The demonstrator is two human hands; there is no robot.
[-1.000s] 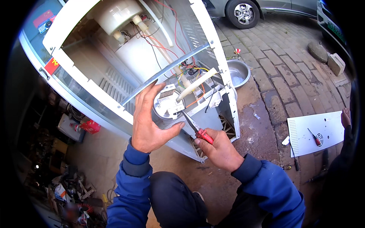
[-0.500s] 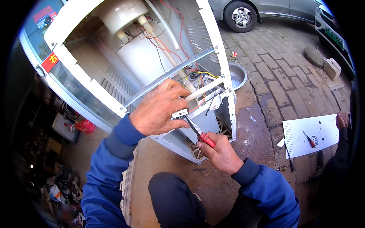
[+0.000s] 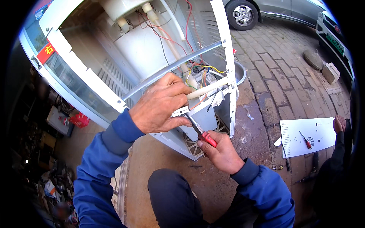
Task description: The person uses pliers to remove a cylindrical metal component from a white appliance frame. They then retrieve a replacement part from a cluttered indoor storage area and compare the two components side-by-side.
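An upright white appliance cabinet stands open before me, with a white tank, tubes and coloured wires inside. At its lower front, my left hand is closed around a small white plastic part. A cream-coloured tube runs from beside those fingers to the right post. My right hand grips pliers by their red handles. The dark jaws reach up to the white part beside my left thumb; their exact bite is hidden. An orange wire passes just behind.
A metal basin sits behind the cabinet's right side. On the paving at right lies a white perforated panel with a red-handled screwdriver on it, and another person's hand at its edge. Parked cars stand beyond; clutter fills the left.
The view has shifted slightly, so the cabinet's upper part sits farther right and the panel a little lower. Both hands keep their grips, with the pliers still at the white part.
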